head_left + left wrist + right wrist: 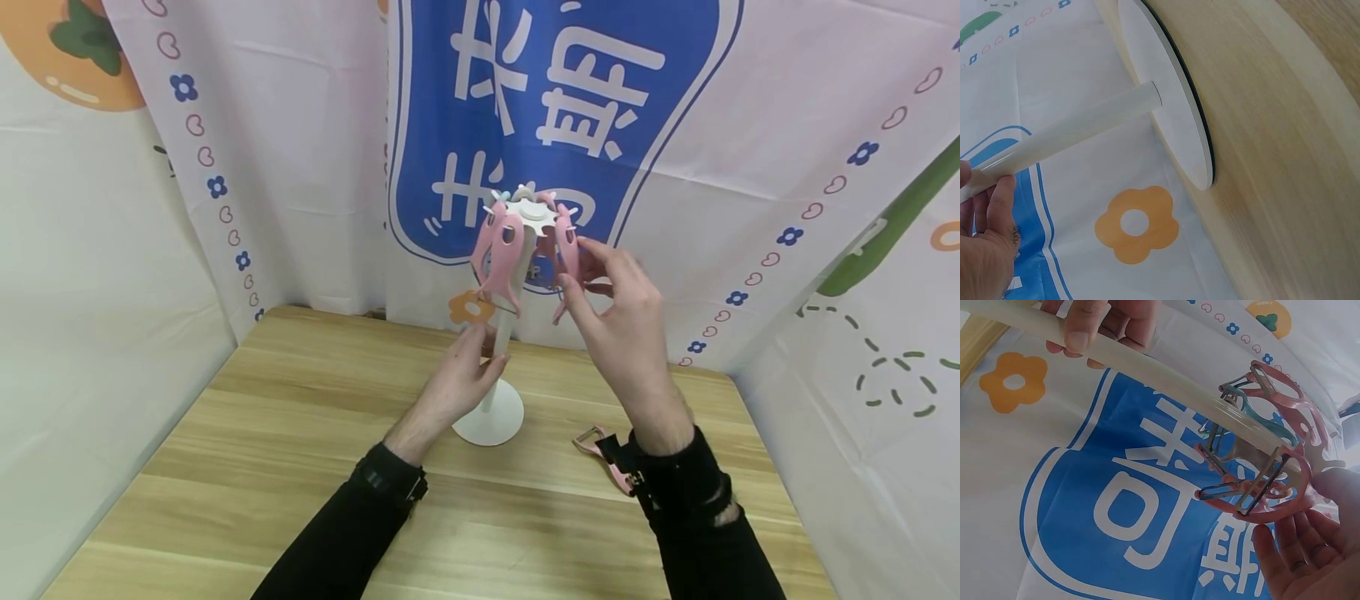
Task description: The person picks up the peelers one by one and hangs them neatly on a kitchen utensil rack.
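Observation:
A white stand has a round base (498, 425), a slim pole (507, 327) and a hooked top (534, 213) hung with several Y-shaped peelers. My left hand (459, 367) grips the pole above the base; the left wrist view has its thumb and fingers (1001, 203) around the tube. At the top, my right hand (626, 312) pinches a pink peeler (568, 243) on the stand's right side. Another pink peeler (504, 254) hangs at the front. In the right wrist view a teal peeler (1266, 425) hangs among the pink ones.
One more pink peeler (619, 477) lies on the wooden table (300, 417), partly behind the right wrist strap. A printed cloth (322, 167) with a blue sign forms the backdrop behind the stand. White printed cloths also hang at both sides.

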`<state>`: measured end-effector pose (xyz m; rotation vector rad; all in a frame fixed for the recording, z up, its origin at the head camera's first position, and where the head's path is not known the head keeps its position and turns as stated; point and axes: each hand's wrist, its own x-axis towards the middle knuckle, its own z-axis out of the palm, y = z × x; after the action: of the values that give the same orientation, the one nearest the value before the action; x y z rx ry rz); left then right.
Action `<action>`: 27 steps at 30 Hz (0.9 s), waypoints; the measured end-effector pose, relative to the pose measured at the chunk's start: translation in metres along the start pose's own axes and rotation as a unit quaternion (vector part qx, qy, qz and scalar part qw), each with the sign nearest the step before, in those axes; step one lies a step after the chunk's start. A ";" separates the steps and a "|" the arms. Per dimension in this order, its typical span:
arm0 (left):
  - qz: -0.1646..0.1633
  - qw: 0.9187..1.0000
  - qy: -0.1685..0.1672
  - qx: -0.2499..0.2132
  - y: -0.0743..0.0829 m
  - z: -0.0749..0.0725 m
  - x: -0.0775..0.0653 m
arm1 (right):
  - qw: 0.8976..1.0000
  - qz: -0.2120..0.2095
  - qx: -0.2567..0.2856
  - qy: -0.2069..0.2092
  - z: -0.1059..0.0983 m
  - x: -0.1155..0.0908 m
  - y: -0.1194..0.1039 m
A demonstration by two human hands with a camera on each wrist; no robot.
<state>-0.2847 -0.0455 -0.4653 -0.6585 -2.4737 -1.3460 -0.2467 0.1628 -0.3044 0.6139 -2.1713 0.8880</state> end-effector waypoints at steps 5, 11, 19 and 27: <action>0.000 1.000 0.000 0.000 0.000 0.000 0.000 | 1.000 -0.002 0.016 -0.001 0.000 -0.001 0.002; 0.004 1.000 0.003 -0.002 -0.001 0.001 0.000 | 1.000 0.006 0.025 -0.008 -0.005 -0.007 0.001; 0.004 1.000 0.005 0.001 -0.002 0.001 0.000 | 0.999 0.035 0.009 -0.035 -0.013 -0.021 0.005; 0.004 1.000 0.004 -0.002 0.000 0.001 0.000 | 0.996 0.064 -0.015 -0.067 -0.017 -0.036 0.016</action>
<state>-0.2848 -0.0449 -0.4657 -0.6606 -2.4602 -1.3477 -0.2262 0.1915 -0.3294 0.5375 -2.3614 0.9020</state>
